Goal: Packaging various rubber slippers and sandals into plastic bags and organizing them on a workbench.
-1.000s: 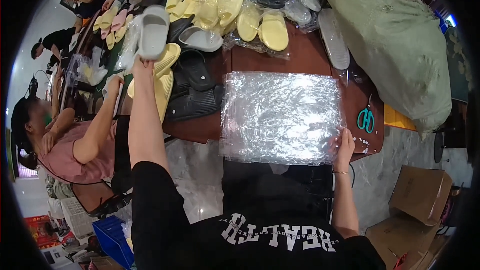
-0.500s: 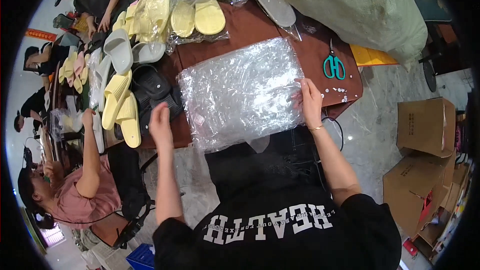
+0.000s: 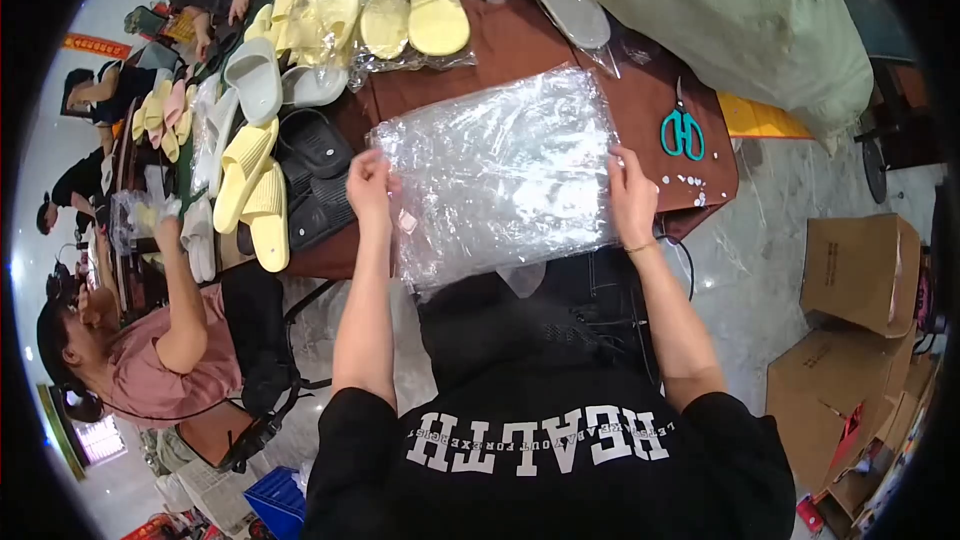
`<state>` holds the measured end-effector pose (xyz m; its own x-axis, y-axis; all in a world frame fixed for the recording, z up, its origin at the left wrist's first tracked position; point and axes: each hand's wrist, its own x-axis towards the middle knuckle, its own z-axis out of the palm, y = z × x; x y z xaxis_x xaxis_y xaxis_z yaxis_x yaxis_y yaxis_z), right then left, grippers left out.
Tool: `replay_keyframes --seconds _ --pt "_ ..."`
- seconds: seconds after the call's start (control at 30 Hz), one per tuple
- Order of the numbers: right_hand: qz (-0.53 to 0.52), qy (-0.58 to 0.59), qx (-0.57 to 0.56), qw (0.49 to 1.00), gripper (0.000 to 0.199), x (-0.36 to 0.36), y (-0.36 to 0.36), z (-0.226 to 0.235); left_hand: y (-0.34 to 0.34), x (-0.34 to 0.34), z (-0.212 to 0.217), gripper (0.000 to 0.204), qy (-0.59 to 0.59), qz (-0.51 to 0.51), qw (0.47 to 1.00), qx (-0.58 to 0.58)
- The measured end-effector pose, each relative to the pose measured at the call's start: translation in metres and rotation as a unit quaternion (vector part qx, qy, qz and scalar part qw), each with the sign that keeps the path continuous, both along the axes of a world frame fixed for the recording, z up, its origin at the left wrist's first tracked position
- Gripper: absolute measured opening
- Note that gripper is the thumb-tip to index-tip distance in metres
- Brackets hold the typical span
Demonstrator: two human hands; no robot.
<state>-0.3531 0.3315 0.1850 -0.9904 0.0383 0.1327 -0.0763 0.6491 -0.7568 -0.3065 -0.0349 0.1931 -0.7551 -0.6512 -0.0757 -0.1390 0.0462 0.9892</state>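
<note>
A stack of clear plastic bags (image 3: 500,180) lies on the brown-covered table in front of me, its shiny film crinkled and its near edge reaching over my lap. At its left edge my left hand (image 3: 372,190) is closed, fingers curled against the film. My right hand (image 3: 633,205) grips the opposite edge, part of its fingers hidden by glare and plastic. Just left of the stack sit black slippers (image 3: 315,175) and a crossed pair of yellow slippers (image 3: 255,195). Teal-handled scissors (image 3: 683,130) rest to the right, beyond my right hand.
Bagged yellow slippers (image 3: 437,18) and a grey slipper (image 3: 570,0) line the far side. A big pale green sack (image 3: 740,30) bulges at far right. Cardboard boxes (image 3: 860,270) stand on the floor at right. A co-worker in a pink shirt (image 3: 180,340) sits at left; others work beyond.
My left hand has moved right and up from beside the black slippers to the stack's left edge, closing there. My right hand stays at the right edge. The whole view has shifted slightly.
</note>
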Motion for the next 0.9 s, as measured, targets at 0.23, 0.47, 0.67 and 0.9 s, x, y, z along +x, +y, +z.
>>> replay_keyframes --seconds 0.23,0.47,0.67,0.9 --pt "-0.029 0.039 0.088 0.995 0.028 0.005 -0.008 -0.016 0.029 -0.025 0.007 0.044 -0.015 0.013 0.837 -0.547" --pt "-0.019 0.028 0.101 0.994 0.025 0.004 -0.008 -0.006 0.121 -0.015 -0.016 0.060 -0.155 -0.249 0.771 -0.565" --pt "-0.033 -0.017 0.110 0.993 0.022 0.019 0.010 -0.004 0.121 -0.015 -0.040 0.064 -0.176 -0.276 0.757 -0.565" --pt "-0.069 0.057 0.040 0.995 0.017 0.027 0.024 0.011 0.120 -0.018 -0.032 0.067 -0.158 -0.294 0.771 -0.543"
